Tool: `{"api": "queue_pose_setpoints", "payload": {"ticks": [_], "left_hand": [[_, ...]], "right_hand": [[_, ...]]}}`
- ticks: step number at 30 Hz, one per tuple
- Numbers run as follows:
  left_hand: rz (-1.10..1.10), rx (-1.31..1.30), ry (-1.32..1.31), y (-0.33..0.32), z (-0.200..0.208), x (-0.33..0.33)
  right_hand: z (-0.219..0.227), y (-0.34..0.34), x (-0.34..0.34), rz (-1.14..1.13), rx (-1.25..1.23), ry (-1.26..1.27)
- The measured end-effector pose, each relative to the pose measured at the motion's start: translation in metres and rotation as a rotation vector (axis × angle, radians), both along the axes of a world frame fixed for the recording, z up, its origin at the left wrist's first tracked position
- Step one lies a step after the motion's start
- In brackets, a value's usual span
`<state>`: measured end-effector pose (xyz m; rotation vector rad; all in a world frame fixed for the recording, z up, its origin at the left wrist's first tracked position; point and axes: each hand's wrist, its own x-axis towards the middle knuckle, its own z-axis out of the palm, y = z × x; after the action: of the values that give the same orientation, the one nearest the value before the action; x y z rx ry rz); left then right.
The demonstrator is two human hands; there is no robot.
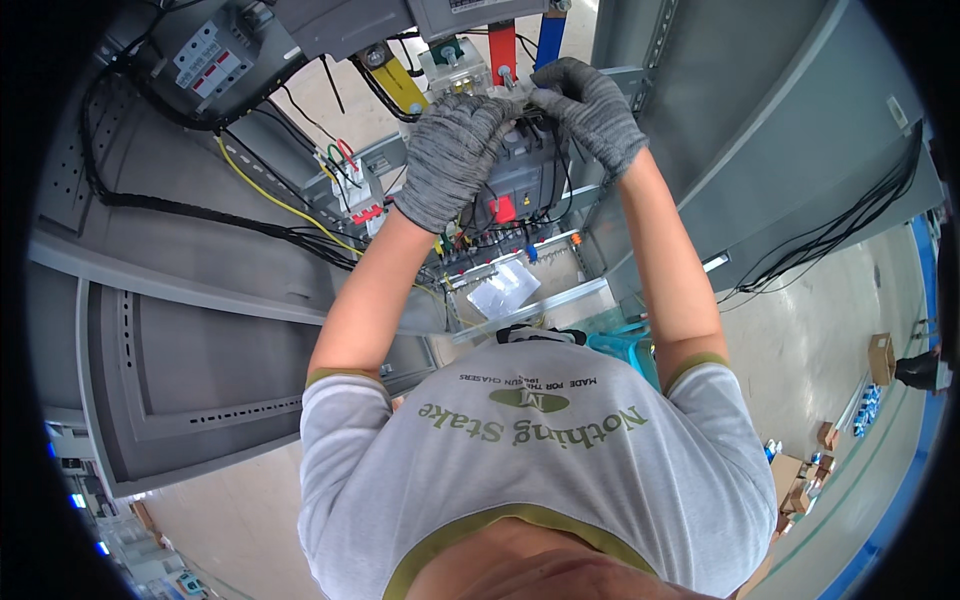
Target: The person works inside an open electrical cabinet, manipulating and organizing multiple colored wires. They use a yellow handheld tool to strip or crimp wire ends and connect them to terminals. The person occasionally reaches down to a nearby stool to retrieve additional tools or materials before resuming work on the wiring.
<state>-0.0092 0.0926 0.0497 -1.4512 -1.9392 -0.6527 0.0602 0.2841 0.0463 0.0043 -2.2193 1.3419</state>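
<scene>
Both my hands wear grey knitted gloves and meet at the top of a dark grey circuit breaker (515, 180) inside an open metal cabinet. My left hand (452, 150) is curled over the breaker's upper left, its fingertips pressed together beside a small clear piece. Facing it from the right, my right hand (592, 112) has its thumb and fingers bent in toward the same spot. What the fingertips hold is too small and covered to make out. Just beyond them come down a yellow busbar (393, 76), a red busbar (503, 52) and a blue busbar (550, 42).
Grey cabinet doors flank me, the left door (220, 350) and the right panel (790, 150). A black cable bundle (200, 202) and a yellow wire (265, 190) run along the left. Below the breaker lies a clear plastic bag (505, 288). Cardboard boxes (795, 485) sit on the right floor.
</scene>
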Motion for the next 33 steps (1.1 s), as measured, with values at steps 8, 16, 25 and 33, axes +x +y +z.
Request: {"api": "queue_pose_setpoints", "payload": {"ticks": [8,16,25,33], "left_hand": [[0.297,-0.006,0.008,0.019,-0.003,0.011],[0.295,0.003,-0.188,0.024,0.01,0.017],[0.29,-0.027,-0.017,0.023,-0.002,0.015],[0.148,0.133,-0.169,0.019,0.004,0.021]], "right_hand": [[0.004,-0.015,0.037,-0.29,0.406,0.348],[-0.036,-0.048,0.01,0.497,-1.215,0.044],[-0.04,-0.041,0.01,-0.032,-0.221,0.466],[0.007,0.01,-0.003,0.148,-0.018,-0.086]]}}
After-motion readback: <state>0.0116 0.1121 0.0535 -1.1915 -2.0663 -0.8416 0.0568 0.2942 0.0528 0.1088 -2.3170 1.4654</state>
